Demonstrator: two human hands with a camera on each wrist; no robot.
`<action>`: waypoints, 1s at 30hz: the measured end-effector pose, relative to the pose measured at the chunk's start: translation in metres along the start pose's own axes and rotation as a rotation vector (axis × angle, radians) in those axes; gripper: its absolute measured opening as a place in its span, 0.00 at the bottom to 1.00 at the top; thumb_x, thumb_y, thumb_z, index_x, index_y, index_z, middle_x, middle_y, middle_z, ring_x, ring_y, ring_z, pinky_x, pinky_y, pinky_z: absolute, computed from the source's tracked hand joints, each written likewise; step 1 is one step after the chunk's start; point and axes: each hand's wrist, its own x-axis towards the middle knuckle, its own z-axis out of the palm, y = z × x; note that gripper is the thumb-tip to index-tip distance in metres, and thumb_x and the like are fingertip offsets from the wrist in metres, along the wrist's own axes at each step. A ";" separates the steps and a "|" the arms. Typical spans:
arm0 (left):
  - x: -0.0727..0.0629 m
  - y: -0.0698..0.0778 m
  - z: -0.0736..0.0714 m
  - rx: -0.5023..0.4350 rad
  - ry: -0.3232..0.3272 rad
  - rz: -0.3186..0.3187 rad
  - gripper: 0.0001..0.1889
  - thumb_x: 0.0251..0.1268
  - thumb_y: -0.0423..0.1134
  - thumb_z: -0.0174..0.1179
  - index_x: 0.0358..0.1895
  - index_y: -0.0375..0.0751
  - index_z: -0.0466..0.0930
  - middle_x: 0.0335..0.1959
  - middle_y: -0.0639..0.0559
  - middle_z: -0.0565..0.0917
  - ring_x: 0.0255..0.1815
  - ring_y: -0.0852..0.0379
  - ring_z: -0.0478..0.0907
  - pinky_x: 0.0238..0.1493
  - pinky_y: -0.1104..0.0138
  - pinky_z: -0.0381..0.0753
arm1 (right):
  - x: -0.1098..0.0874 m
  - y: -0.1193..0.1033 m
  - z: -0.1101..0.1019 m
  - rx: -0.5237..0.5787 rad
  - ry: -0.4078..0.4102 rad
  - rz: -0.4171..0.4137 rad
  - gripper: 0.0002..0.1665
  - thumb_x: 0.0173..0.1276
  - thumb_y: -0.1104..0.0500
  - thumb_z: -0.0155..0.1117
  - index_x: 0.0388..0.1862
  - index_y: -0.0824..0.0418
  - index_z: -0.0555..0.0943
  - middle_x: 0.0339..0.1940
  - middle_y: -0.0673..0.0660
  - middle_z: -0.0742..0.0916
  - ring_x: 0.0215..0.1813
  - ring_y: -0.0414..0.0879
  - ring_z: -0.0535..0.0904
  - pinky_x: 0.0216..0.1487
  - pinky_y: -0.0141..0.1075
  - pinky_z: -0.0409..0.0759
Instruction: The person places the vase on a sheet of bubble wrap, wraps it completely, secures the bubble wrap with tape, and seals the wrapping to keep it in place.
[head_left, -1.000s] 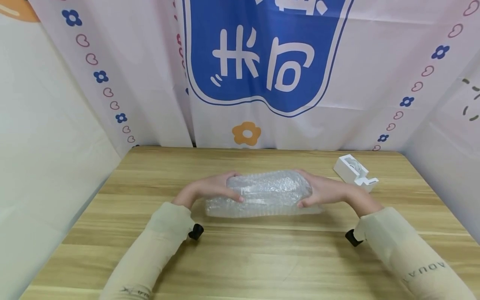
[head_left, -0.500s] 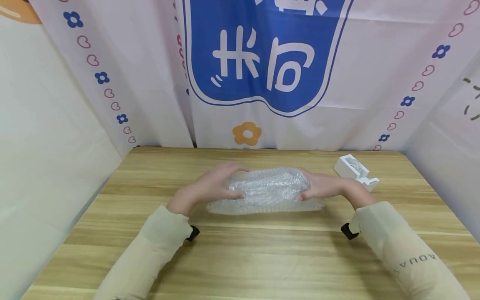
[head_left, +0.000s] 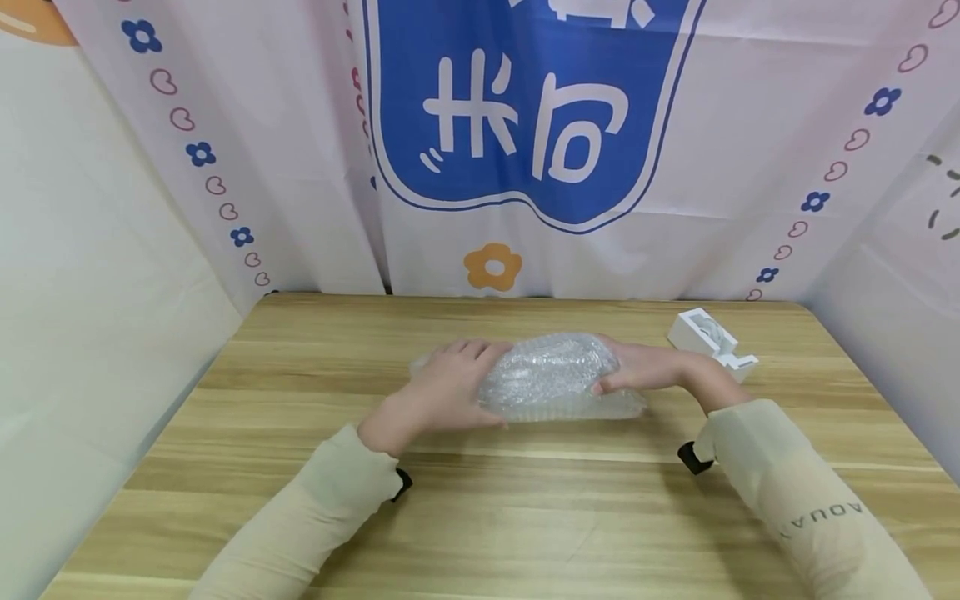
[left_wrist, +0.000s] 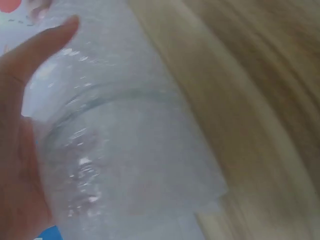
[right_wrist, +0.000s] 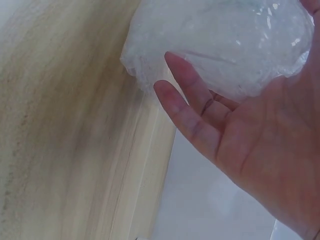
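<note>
A long bundle of clear bubble wrap (head_left: 551,375) lies across the middle of the table, both my hands on it. My left hand (head_left: 446,387) straddles its left part, thumb on the near side and fingers over the far side. In the left wrist view a greenish curved line shows through the bubble wrap (left_wrist: 125,155); what lies inside is hidden. My right hand (head_left: 641,367) holds the right end, thumb in front. From the right wrist view, two fingers (right_wrist: 187,117) stand loose below the crumpled end of the wrap (right_wrist: 210,45).
Behind my right hand stands a white tape dispenser (head_left: 708,337) on the wooden table (head_left: 525,508). A printed curtain (head_left: 315,183) hangs along the table's back edge, and pale cloth walls (head_left: 97,250) close off both sides.
My left hand has slid rightward and over the bundle from its left end, after loosening. The right hand keeps its hold, with the bundle shifted slightly toward the back.
</note>
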 end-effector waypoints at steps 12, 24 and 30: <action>0.004 -0.003 0.006 -0.008 0.029 -0.006 0.52 0.50 0.54 0.80 0.78 0.45 0.63 0.69 0.43 0.75 0.70 0.39 0.70 0.66 0.41 0.71 | -0.006 -0.003 0.005 -0.038 0.132 -0.020 0.69 0.67 0.42 0.70 0.85 0.62 0.33 0.84 0.69 0.44 0.81 0.71 0.42 0.75 0.67 0.47; 0.006 -0.008 0.007 -0.008 0.034 -0.005 0.51 0.51 0.53 0.80 0.77 0.44 0.63 0.66 0.43 0.77 0.69 0.39 0.71 0.68 0.41 0.70 | -0.024 -0.016 0.026 -0.363 0.515 -0.298 0.33 0.65 0.54 0.76 0.68 0.58 0.77 0.69 0.63 0.77 0.69 0.64 0.73 0.66 0.61 0.72; 0.006 -0.007 0.006 -0.011 0.033 -0.005 0.51 0.50 0.53 0.80 0.77 0.45 0.63 0.66 0.43 0.77 0.68 0.39 0.72 0.68 0.40 0.69 | -0.026 -0.014 0.034 -0.445 0.555 -0.384 0.25 0.66 0.60 0.75 0.61 0.55 0.81 0.70 0.67 0.77 0.66 0.66 0.75 0.60 0.59 0.78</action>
